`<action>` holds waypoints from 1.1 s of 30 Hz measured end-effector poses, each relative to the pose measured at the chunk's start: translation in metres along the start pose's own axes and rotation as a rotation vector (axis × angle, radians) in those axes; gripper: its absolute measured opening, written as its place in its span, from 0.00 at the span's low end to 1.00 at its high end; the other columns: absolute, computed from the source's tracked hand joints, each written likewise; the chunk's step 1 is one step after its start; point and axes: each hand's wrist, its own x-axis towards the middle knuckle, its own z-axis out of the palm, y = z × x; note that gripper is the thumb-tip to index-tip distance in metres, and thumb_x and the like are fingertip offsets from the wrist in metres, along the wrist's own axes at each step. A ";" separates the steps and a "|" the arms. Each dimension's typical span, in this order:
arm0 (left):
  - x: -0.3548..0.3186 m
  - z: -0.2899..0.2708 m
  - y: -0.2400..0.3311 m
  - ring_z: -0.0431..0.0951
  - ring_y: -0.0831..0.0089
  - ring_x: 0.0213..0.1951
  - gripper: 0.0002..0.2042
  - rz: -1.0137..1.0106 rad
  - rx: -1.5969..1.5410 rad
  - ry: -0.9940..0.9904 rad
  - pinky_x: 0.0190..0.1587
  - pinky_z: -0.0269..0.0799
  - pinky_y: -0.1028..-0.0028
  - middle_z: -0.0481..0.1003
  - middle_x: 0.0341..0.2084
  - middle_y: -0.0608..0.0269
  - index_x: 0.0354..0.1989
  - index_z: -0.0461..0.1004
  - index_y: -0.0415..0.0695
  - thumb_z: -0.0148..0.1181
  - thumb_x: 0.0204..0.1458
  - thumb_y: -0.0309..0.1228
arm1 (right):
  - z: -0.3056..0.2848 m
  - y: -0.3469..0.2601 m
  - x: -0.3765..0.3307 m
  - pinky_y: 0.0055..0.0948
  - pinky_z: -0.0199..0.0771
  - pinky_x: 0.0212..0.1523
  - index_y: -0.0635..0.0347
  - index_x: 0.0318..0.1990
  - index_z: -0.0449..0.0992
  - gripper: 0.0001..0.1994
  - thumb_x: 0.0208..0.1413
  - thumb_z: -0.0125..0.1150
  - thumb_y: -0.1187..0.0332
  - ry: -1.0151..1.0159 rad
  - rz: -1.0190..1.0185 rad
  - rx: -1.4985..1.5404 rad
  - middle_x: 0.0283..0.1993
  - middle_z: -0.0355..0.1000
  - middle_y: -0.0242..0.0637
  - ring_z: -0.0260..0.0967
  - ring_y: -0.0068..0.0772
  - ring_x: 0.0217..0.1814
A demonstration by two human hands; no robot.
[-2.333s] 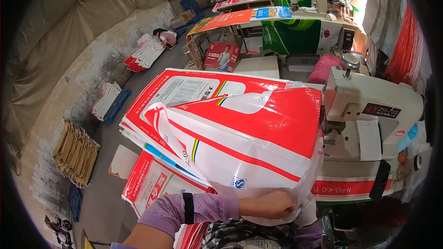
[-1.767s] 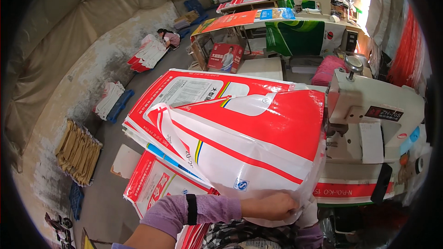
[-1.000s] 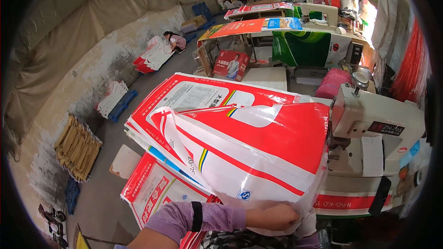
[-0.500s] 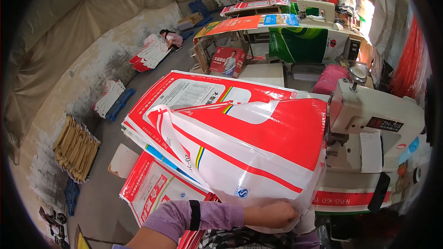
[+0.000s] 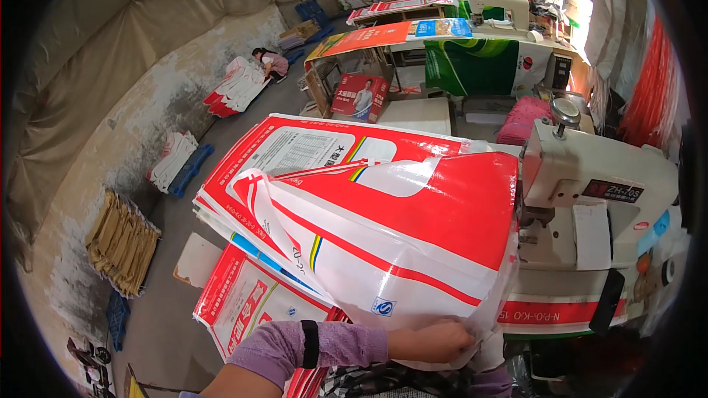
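1. Your left hand [image 5: 431, 340], at the bottom centre of the frame, lies on the lower edge of the red and white sack [image 5: 413, 243] with its fingers curled onto the glossy film. Whether it pinches the edge or only presses on it cannot be told. Your right hand is out of view.
2. The sack fills the middle of the frame, draped over a stack of sacks [image 5: 295, 151], its right edge against the sewing machine [image 5: 597, 199].
3. The film looks slick, so a one-handed hold could let the sack slide left off the stack toward the floor.
4. The sack's right edge sits close to the machine head; loose film there could snag or bunch.
5. More printed sacks [image 5: 247, 302] lie at lower left below the stack and could be dragged along.
6. A cardboard bundle [image 5: 122, 243] lies at left on the floor, and another person [image 5: 269, 64] crouches at upper left, well apart.
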 end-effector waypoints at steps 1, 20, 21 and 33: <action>0.001 0.001 0.000 0.78 0.49 0.31 0.08 -0.004 -0.001 -0.003 0.38 0.73 0.56 0.77 0.25 0.46 0.35 0.77 0.36 0.56 0.46 0.21 | -0.001 0.001 0.000 0.28 0.75 0.37 0.65 0.47 0.73 0.12 0.61 0.55 0.65 0.000 -0.003 0.004 0.40 0.76 0.36 0.74 0.29 0.38; 0.010 -0.012 0.012 0.77 0.52 0.30 0.05 -0.060 -0.205 -0.016 0.35 0.72 0.60 0.76 0.25 0.51 0.32 0.76 0.41 0.57 0.47 0.26 | -0.015 -0.004 -0.019 0.32 0.75 0.49 0.67 0.53 0.71 0.16 0.63 0.48 0.67 -0.044 -0.067 -0.267 0.49 0.75 0.41 0.74 0.33 0.48; 0.010 -0.017 0.012 0.77 0.53 0.30 0.05 -0.039 -0.094 0.008 0.34 0.73 0.61 0.76 0.24 0.53 0.32 0.76 0.42 0.57 0.46 0.27 | -0.009 -0.005 -0.017 0.32 0.73 0.52 0.68 0.54 0.71 0.17 0.63 0.47 0.67 -0.020 -0.100 -0.352 0.50 0.74 0.41 0.73 0.32 0.50; 0.003 -0.031 0.053 0.79 0.62 0.24 0.05 0.305 0.619 -0.421 0.29 0.74 0.63 0.73 0.22 0.60 0.29 0.72 0.41 0.56 0.44 0.27 | 0.040 -0.023 -0.101 0.26 0.60 0.64 0.65 0.68 0.57 0.33 0.50 0.48 0.79 -0.005 -0.005 -0.212 0.62 0.66 0.39 0.61 0.27 0.64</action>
